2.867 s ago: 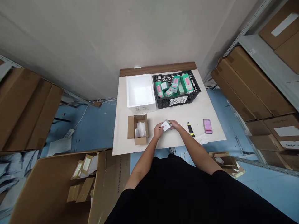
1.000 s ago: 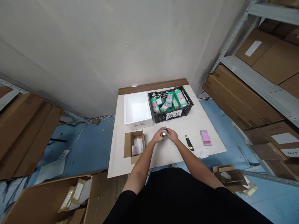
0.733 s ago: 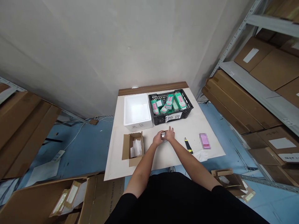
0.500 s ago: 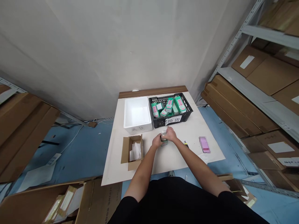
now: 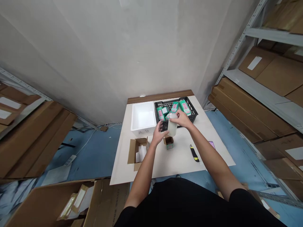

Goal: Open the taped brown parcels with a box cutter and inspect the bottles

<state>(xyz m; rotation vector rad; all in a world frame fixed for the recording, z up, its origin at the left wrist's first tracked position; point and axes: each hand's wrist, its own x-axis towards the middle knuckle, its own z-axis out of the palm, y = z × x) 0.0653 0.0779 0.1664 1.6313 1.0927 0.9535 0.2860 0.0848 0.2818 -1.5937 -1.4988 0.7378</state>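
Both left hand (image 5: 158,134) and right hand (image 5: 183,119) clasp a bottle (image 5: 172,127) just above the box (image 5: 169,142). Keeping it upright matters next.

**Near edge open, far edge walled off**

A white foam box (image 5: 141,132) at the far left corner and a black crate (image 5: 165,102) of green cartons (image 5: 185,106) just beside it fill the far edge of the table (image 5: 170,164). An open cardboard box (image 5: 132,151) takes the left side. A small green box (image 5: 169,142) stands mid-table, and a utility knife (image 5: 194,153) lies to its right. Above the middle, the left hand (image 5: 157,134) and right hand (image 5: 184,119) hold a white bottle (image 5: 172,128), barring the crate's front. Bare surface runs along the near edge into the near right corner.
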